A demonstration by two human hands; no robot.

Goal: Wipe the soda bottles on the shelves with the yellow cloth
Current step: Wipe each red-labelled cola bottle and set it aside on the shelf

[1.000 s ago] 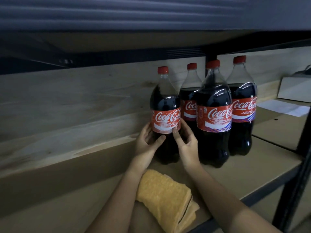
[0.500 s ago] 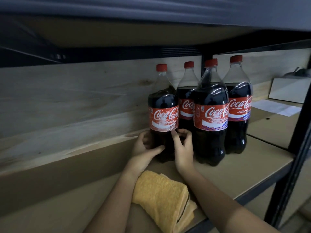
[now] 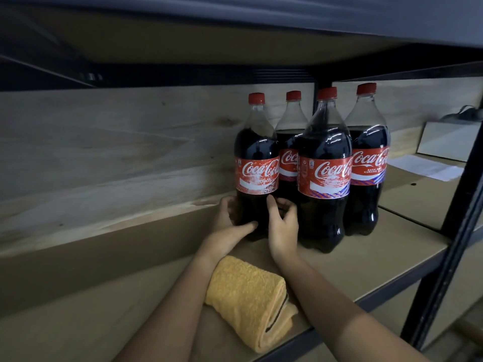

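Observation:
Several large cola bottles with red caps and red labels stand together on a wooden shelf. My left hand and my right hand grip the lower body of the leftmost bottle from either side, below its label. A second front bottle stands right beside it, with two more behind: one in the middle and one at the right. The folded yellow cloth lies loose on the shelf near the front edge, between my forearms.
A black metal upright frames the shelf on the right. Beyond it lie a white box and a sheet of paper. A wooden back panel runs behind, and the shelf above hangs low overhead.
Both hands have slid down the leftmost bottle from its label to its lower body. The view has shifted slightly; the cloth stays where it lay.

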